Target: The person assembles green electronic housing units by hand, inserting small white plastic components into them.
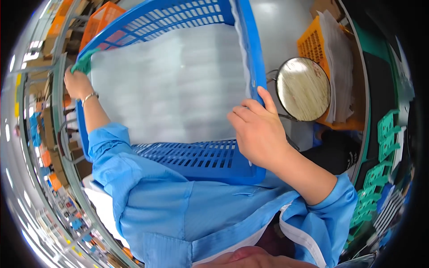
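Note:
A large blue plastic basket (pixel 196 172) with slotted walls stands close in front of me. Inside it lies a whitish, translucent sheet of packing foam (pixel 170 85), covering most of what is below. At the basket's far left corner my left hand (pixel 78 84) is closed on a green plastic piece (pixel 83 63), which pokes out beside the sheet's corner. The piece's full shape is hidden. My right hand (pixel 259 127) grips the basket's right rim, its thumb along the top and its fingers curled inward over the sheet's edge.
Right of the basket is a round stool (pixel 304 89) with a film-covered seat. Beyond it an orange crate (pixel 311 44) holds white foam sheets (pixel 337 71). Green plastic racks (pixel 388 136) line the far right bench. Another orange crate (pixel 100 22) and metal shelving (pixel 58 98) stand left.

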`<state>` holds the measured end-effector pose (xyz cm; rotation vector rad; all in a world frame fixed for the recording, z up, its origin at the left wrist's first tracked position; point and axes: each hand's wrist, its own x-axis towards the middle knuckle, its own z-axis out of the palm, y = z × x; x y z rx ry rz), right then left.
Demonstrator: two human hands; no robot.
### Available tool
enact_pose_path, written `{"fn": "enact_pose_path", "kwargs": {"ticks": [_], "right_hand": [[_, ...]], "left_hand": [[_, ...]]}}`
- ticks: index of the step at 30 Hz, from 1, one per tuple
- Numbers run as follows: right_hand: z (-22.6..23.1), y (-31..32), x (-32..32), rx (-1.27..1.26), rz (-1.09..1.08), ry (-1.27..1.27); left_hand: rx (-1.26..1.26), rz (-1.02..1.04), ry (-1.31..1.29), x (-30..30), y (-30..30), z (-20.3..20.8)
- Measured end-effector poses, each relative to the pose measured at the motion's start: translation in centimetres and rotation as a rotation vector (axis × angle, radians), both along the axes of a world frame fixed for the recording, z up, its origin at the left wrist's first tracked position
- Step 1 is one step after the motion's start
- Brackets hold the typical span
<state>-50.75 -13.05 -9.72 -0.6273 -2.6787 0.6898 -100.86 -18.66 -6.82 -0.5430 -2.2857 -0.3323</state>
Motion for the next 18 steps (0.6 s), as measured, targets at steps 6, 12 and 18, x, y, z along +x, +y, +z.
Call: {"fn": "enact_pose_path", "kwargs": {"ticks": [6,12,18], "right_hand": [[0.1,-0.2,0.8,0.063,0.025,0.073],[0.3,0.4,1.4,-0.064,0.095,0.214],[5.1,0.9,1.7,-1.03,-0.113,0.449]], "left_hand": [[0.453,-0.293,0.065,9.7,-1.7,9.7],[1.049,-0.832,-0.296,20.1,-3.3,9.5],[1.261,-1.009,-1.172,32.8,-2.9,4.3]]}}
